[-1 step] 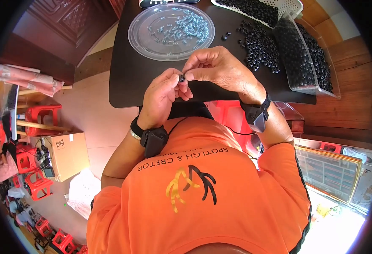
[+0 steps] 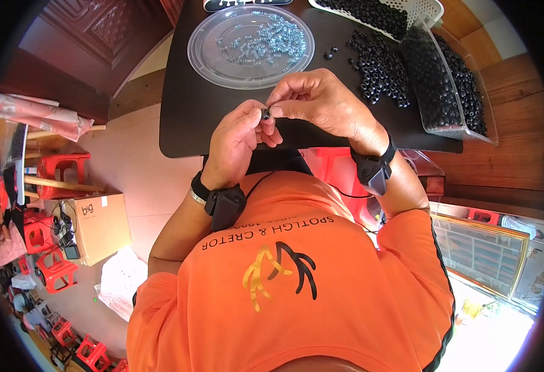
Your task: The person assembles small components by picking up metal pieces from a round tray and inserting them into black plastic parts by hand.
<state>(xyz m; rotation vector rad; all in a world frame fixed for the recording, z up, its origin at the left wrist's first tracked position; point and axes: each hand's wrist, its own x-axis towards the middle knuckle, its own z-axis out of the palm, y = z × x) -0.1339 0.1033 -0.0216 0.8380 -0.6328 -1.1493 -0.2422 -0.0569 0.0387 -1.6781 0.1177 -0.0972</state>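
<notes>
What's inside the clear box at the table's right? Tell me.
The clear box holds many small black parts, some ring-like. Top ones show, others through its wall; those deeper in the pile are covered.

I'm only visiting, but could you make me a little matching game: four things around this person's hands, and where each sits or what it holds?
1. small black piece
2. round clear tray
3. loose black rings
4. white basket

A. holds small bluish coils
B. perforated, filled with black pieces
C. at the fingertips of the left hand
D. scattered on the dark tabletop beside the clear bin

Pairs: 1-C, 2-A, 3-D, 4-B
</notes>
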